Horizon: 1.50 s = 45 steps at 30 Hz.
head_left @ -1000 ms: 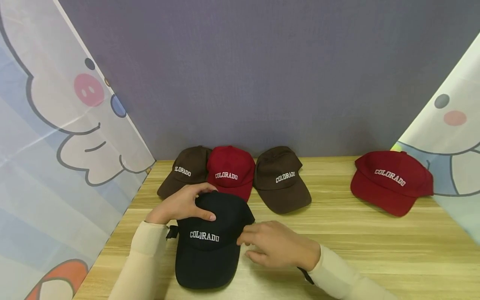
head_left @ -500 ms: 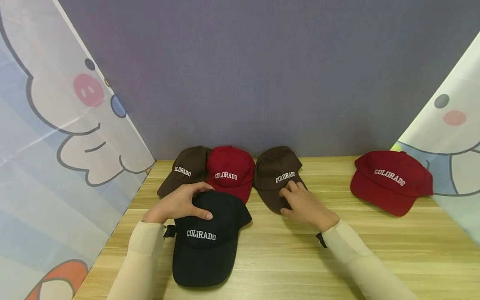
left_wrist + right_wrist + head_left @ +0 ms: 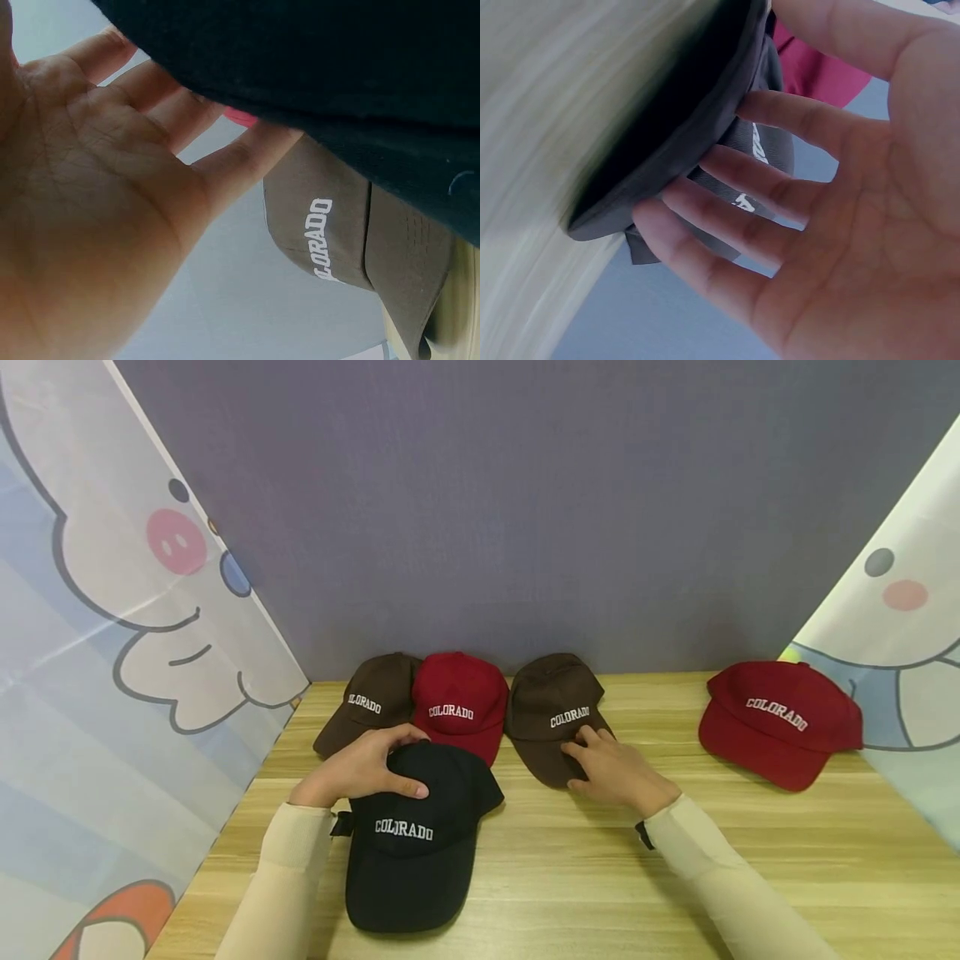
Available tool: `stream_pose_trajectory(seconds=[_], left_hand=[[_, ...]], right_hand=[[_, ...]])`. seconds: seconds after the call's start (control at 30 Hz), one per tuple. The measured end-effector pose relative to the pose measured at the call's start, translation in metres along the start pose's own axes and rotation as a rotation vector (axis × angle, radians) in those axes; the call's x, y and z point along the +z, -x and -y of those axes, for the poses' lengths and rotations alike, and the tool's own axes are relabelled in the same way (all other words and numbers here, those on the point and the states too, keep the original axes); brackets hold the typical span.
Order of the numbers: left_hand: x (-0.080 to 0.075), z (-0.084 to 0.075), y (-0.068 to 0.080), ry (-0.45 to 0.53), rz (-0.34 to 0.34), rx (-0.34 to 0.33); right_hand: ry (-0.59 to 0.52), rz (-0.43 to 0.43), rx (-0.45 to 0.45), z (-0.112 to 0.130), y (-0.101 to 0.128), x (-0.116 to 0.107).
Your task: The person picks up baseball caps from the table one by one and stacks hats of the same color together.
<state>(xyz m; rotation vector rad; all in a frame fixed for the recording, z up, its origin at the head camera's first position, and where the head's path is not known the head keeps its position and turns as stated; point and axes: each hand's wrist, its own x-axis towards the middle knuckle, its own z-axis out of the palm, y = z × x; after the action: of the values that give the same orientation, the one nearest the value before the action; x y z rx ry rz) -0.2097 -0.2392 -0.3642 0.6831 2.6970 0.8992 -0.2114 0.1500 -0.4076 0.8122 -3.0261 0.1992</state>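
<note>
Resting on the crown of the black cap (image 3: pixel 412 835), the left hand (image 3: pixel 360 768) curls its fingers over the top (thumb pressed to the front). The right hand (image 3: pixel 618 772) lays nearly straight fingers on the brim of the nearer brown cap (image 3: pixel 551 714), both caps on the wooden surface (image 3: pixel 675 877).

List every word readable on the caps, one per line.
"COLORADO" on the black cap.
"COLORADO" on the left brown cap.
"COLORADO" on the middle red cap.
"COLORADO" on the right brown cap.
"COLORADO" on the far red cap.
No other text can be read.
</note>
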Motion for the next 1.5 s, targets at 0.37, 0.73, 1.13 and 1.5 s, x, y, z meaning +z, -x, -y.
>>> stream_pose_trajectory(seconds=[0.37,0.73,1.13,1.5], left_hand=[[0.007,0.002,-0.004,-0.019,-0.045,0.009],[0.011,-0.002,-0.009,-0.012,-0.077,0.031],[0.013,-0.002,-0.011,-0.005,-0.091,0.044],[0.016,-0.001,-0.013,0.005,-0.083,0.045]], right_hand=[[0.033,0.076,0.012,0.010,0.004,-0.008],[0.052,0.183,0.018,0.028,0.015,-0.025],[0.067,0.139,-0.038,0.046,0.026,-0.031],[0.064,0.090,-0.133,0.069,0.046,-0.028]])
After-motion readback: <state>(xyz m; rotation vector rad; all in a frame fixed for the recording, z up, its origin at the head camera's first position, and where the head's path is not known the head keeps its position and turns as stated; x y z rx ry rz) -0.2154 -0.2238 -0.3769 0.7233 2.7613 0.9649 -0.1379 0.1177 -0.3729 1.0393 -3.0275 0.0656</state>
